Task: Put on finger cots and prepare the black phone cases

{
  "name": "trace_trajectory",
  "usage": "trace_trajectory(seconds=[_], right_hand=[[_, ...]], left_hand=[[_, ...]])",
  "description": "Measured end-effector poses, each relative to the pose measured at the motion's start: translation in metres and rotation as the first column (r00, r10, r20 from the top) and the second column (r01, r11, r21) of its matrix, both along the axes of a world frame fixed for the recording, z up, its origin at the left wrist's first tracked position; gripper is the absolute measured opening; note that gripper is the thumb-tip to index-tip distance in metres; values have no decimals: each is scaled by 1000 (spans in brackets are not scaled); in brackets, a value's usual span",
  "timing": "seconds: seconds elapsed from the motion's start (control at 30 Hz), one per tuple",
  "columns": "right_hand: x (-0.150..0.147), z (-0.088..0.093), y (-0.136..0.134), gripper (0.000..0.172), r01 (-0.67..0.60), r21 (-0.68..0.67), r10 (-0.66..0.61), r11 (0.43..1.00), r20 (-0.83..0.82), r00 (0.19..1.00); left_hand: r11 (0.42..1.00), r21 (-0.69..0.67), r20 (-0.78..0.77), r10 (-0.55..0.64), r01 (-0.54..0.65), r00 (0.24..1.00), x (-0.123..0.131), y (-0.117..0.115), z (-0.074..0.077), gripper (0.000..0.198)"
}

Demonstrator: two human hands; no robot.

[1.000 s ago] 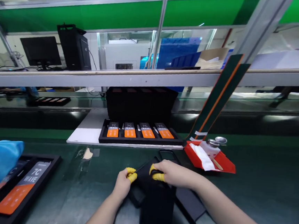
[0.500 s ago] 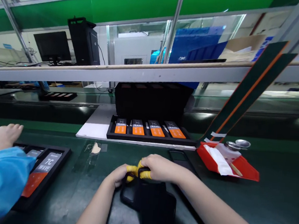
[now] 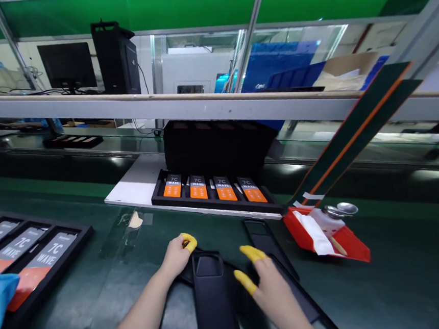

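The black phone case [image 3: 213, 299] lies flat on the green desk [image 3: 384, 302] at six o'clock, its long axis running twelve to six with the camera cutout at the twelve o'clock end. The left hand [image 3: 176, 257] pinches its upper-left corner, grip pressed together, while the right hand [image 3: 270, 289] hovers spread beside it. Judging by this, the case looks freshly laid down; more cases [image 3: 270, 243] at one o'clock remain to handle.

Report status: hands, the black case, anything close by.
Left hand pinching black case at its top corner. Right hand open, fingers spread above it. Black tray directly beside case; red tray further right.
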State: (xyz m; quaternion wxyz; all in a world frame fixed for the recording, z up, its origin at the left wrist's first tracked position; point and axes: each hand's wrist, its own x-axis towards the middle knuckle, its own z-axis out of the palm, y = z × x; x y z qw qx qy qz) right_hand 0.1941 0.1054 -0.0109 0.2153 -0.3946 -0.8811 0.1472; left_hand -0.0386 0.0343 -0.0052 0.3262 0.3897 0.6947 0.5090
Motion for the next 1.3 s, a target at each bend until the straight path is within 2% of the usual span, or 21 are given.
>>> trace_trajectory(seconds=[0.07,0.17,0.23,0.33,0.4,0.47,0.53,0.6,0.67,0.73,0.77,0.83,0.9,0.93,1.0,1.1,1.2,1.3], right_hand=[[26,-7,5,62,135,56,-138,989,53,989],[58,-20,9,74,242,87,-257,966,301,918],[69,-25,7,62,242,86,-254,967,455,854],[72,-23,2,36,173,135,-219,976,546,808],[70,-14,3,32,118,248,-230,962,494,839],[67,-2,12,27,73,400,-225,914,347,910],[65,7,30,24,50,490,-156,870,177,972],[63,9,55,31,-2,437,-45,900,97,994],[62,0,81,34,-86,259,64,962,91,994],[62,-17,103,38,-110,71,106,991,53,993],[61,-25,110,39,-71,13,71,997,-5,997],[58,-36,116,43,86,-85,-96,993,-119,988],[47,-36,108,58,264,-175,-288,949,-131,949],[39,-33,101,67,330,-198,-351,923,-81,933],[19,-21,84,75,399,-165,-394,902,60,917],[-11,-7,66,72,385,-39,-370,922,205,906],[-24,-9,69,57,376,-32,-365,926,177,914],[-14,-16,88,46,413,-61,-406,909,101,908]], left_hand=[[1000,-25,-72,12,-13,997,0,-2,0,33],[996,-89,-221,4,-24,975,5,-7,3,46],[988,-153,-382,-54,-5,923,9,-10,5,49],[976,-219,-514,-121,6,849,12,-11,6,42],[976,-217,-501,-108,-4,859,12,-11,5,37],[979,-205,-489,-102,-1,866,11,-11,4,35],[982,-189,-488,-102,10,867,10,-11,3,32],[986,-168,-487,-98,17,868,9,-11,1,31],[988,-152,-482,-88,16,872,8,-11,-1,32],[990,-143,-475,-77,9,877,9,-10,-3,32],[990,-141,-470,-74,8,880,9,-10,-4,32],[990,-140,-462,-73,8,884,10,-9,-4,32],[990,-141,-459,-75,11,885,10,-8,-4,33],[990,-141,-460,-77,12,884,10,-8,-4,34],[990,-142,-465,-80,15,882,10,-7,-5,34],[990,-140,-473,-85,20,877,8,-6,-6,33],[992,-124,-478,-77,20,875,7,-6,-7,32],[995,-103,-474,-60,12,878,7,-6,-9,30]])
